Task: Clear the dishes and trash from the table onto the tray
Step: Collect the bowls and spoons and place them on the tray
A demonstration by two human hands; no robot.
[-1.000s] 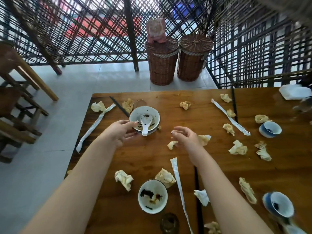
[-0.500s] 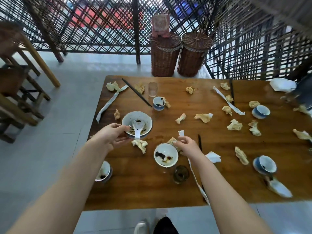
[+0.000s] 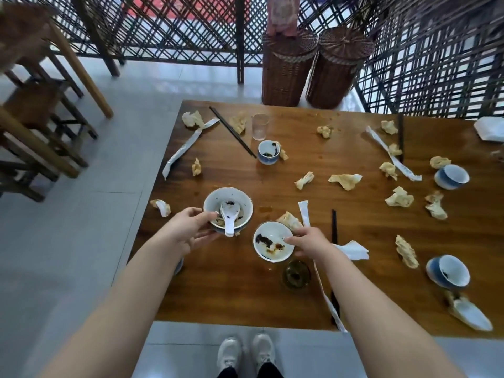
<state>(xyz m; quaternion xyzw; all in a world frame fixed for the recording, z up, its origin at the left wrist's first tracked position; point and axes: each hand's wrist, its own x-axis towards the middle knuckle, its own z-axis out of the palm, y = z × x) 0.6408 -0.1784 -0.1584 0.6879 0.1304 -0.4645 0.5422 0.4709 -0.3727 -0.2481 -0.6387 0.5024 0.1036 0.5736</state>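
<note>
Left grip (image 3: 188, 230) now curls round spoon bowl (image 3: 241, 201) rim, vs. earlier reach; right grip (image 3: 308, 241) pinches sauce bowl (image 3: 268, 249) rim, near-centre bench (image 3: 245, 296). Risk: loose spoon (image 3: 229, 215) slides out, dregs spill if tilted on lift.

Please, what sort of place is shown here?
Probably a restaurant or teahouse just after a meal: a wooden table strewn with dirty bowls, chopsticks and crumpled napkins, with lattice screens and more wooden seats around it.
</note>
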